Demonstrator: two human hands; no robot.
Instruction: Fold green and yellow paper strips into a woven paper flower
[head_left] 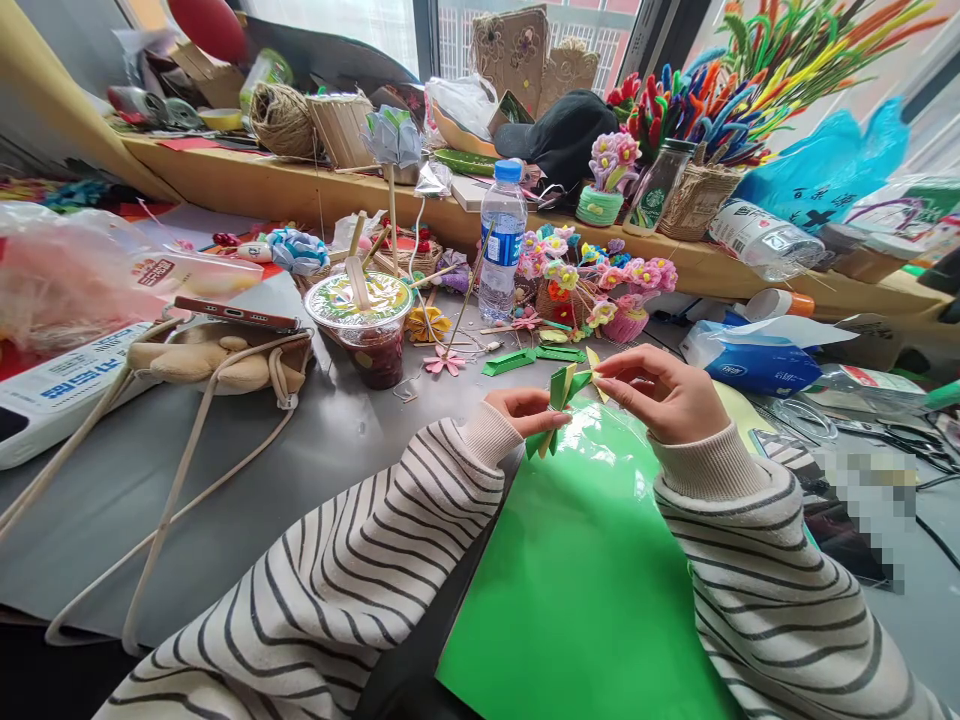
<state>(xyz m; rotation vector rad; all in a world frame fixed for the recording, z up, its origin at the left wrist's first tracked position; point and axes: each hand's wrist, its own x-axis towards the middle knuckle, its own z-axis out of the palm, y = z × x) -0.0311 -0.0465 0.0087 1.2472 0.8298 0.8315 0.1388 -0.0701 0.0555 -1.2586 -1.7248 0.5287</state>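
Between my two hands is a folded paper piece [561, 388] in green and yellow, with several pointed flaps. My left hand [521, 412] pinches its lower left side, fingers closed on it. From the right, my right hand [664, 392] has thumb and forefinger closed at a pointed tip of the same piece. Below both hands lies a glossy green sheet [585, 580]. Just beyond the paper piece, folded green paper strips [511, 362] rest on the grey table [300, 490].
A lidded cup of dark drink [375, 345] and a water bottle [502, 245] stand beyond my left hand. At left are a pouch with cords [202, 360] and a phone [236, 313]. A blue tissue pack [757, 360] lies to the right. Crafts crowd the sill [450, 215].
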